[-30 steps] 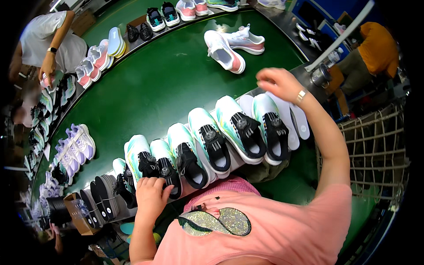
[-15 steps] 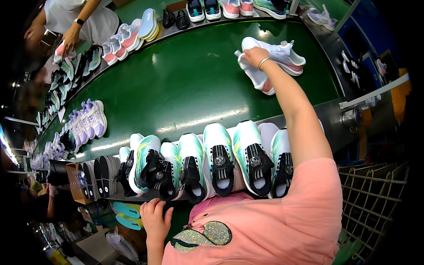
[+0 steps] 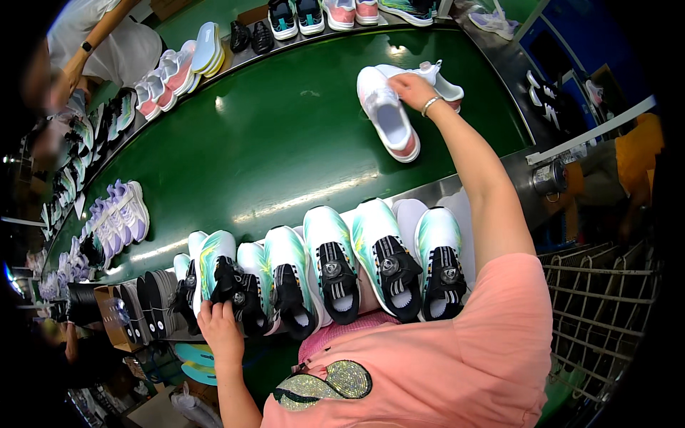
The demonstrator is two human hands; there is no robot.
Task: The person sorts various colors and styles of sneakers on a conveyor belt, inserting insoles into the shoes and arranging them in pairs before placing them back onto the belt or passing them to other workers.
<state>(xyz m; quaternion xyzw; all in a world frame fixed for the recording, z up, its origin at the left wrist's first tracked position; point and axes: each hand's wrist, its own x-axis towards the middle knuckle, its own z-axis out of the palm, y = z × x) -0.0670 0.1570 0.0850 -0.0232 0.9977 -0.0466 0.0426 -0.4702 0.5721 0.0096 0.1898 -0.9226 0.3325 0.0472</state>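
My right hand [image 3: 412, 90] reaches far over the green conveyor belt [image 3: 285, 150] and grips a white sneaker with a pink sole [image 3: 389, 114]; a second white sneaker [image 3: 437, 80] lies right behind it. My left hand [image 3: 217, 327] rests on the heel of a white, green and black sneaker [image 3: 217, 274] at the left end of a row of several such sneakers [image 3: 335, 264] lined up along the belt's near edge.
Purple sneakers [image 3: 118, 217] sit at the belt's left side. Pink, white and dark shoes [image 3: 178, 64] line the far edge. Another person [image 3: 85, 50] works at the far left. Stacked black soles [image 3: 139, 307] stand at the lower left, a wire cart [image 3: 599, 314] at the right.
My right arm stretched from the near row across the belt to the white pair and took hold of one sneaker. My left hand stayed at the row's left end.
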